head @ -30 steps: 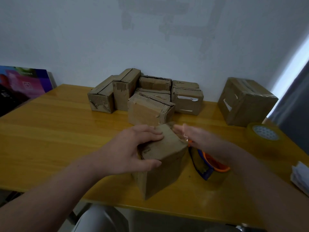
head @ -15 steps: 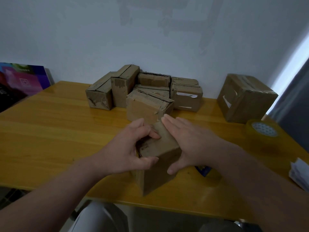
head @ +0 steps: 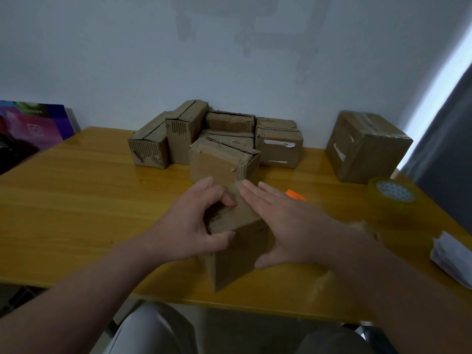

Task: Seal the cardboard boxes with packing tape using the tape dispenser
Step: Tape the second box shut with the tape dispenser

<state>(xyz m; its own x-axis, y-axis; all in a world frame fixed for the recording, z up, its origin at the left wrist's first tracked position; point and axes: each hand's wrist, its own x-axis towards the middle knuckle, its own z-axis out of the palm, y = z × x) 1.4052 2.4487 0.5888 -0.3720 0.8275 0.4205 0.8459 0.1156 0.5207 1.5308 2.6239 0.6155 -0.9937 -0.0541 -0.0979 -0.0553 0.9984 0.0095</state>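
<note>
Mostly hidden: tape dispenser (head: 295,194), only an orange tip showed past the right hand (head: 288,223). Small box (head: 237,254) stood in front of the box pile (head: 219,139), long axis roughly upright, corner edge toward camera. Left hand (head: 189,226) gripped its top, fingers curled; right fingers straight, together, pressing it.

A yellow wooden table (head: 76,200) meets a pale wall (head: 127,60), with a grey curtain (head: 444,139) at right.

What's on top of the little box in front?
Two hands. The left hand grips the top of the small box; the right hand lies flat across it. Most of its top beneath them is covered.
</note>
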